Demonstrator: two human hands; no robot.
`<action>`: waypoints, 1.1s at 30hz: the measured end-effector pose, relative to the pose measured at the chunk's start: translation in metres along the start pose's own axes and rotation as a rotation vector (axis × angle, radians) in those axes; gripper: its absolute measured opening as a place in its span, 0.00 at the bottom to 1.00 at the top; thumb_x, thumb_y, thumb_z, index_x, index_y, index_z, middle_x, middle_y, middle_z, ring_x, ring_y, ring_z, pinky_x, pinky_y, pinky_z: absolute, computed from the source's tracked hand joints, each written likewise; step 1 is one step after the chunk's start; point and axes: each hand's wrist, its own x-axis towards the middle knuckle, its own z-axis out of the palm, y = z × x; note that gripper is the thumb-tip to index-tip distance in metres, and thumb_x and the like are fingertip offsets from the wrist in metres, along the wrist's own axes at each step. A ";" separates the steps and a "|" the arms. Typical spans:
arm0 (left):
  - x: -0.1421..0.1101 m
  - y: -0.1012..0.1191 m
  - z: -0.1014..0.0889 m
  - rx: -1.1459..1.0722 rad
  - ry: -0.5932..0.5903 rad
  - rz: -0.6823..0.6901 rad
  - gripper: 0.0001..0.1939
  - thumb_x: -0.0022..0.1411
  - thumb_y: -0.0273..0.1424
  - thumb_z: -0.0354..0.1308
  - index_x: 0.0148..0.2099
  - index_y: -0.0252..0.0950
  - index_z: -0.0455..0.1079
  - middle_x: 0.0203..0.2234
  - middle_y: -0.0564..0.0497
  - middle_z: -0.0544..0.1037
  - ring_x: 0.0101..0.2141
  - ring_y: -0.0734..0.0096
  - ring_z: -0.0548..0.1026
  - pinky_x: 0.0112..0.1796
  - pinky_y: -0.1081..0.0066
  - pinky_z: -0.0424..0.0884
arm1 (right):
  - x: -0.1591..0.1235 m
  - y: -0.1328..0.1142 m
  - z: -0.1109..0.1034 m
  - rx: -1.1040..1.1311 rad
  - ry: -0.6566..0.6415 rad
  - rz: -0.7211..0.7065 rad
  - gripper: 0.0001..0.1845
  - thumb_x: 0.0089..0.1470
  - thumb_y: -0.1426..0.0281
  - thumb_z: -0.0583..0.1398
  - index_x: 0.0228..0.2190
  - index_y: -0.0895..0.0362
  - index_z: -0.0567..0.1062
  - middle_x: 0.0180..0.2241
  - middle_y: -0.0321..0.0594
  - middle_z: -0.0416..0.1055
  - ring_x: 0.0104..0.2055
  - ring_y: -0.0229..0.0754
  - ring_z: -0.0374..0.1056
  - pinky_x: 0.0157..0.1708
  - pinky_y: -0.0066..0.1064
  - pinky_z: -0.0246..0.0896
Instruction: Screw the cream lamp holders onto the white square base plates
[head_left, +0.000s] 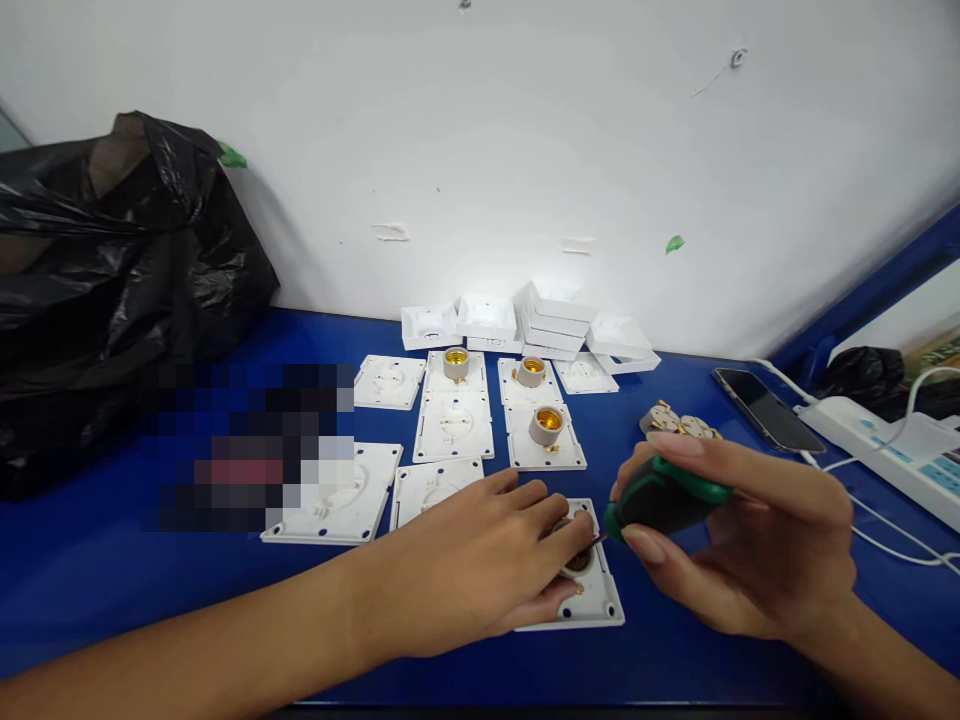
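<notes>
Near the front edge of the blue surface, a lamp socket sits on a white plate, partly hidden by the left hand. Left fingers are bent over the socket and gripping it, thumb on the near side; the exact contact is covered. Right hand has its fingers closed around the green-and-black handle of a screwdriver, just right of the socket. Screwdriver points left and down toward the socket's side, long axis slanting from upper right to lower left; only a bit of shaft shows, and whether the tip is in a screw can't be told. Socket's mouth faces up, interior mostly blocked by fingers. Loose sockets behind the right hand are partly covered. Next plate is half under the left hand. Pixelated patch at left is unreadable. Black bag and power strip are cut off by the frame.
</notes>
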 end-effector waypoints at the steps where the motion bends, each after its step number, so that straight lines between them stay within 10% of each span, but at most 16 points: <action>1: 0.000 0.000 0.000 0.001 -0.001 -0.003 0.09 0.72 0.37 0.60 0.43 0.38 0.65 0.35 0.54 0.74 0.35 0.64 0.73 0.36 0.62 0.65 | -0.001 0.000 0.000 -0.001 0.001 0.002 0.41 0.51 0.78 0.68 0.63 0.45 0.68 0.40 0.36 0.82 0.36 0.42 0.78 0.29 0.33 0.75; 33: -0.003 0.004 0.002 0.037 -0.009 -0.034 0.11 0.72 0.37 0.61 0.49 0.36 0.65 0.39 0.52 0.74 0.39 0.61 0.73 0.39 0.59 0.65 | -0.003 0.002 -0.002 0.004 -0.088 0.045 0.42 0.54 0.78 0.67 0.65 0.43 0.64 0.42 0.38 0.82 0.33 0.43 0.78 0.32 0.37 0.77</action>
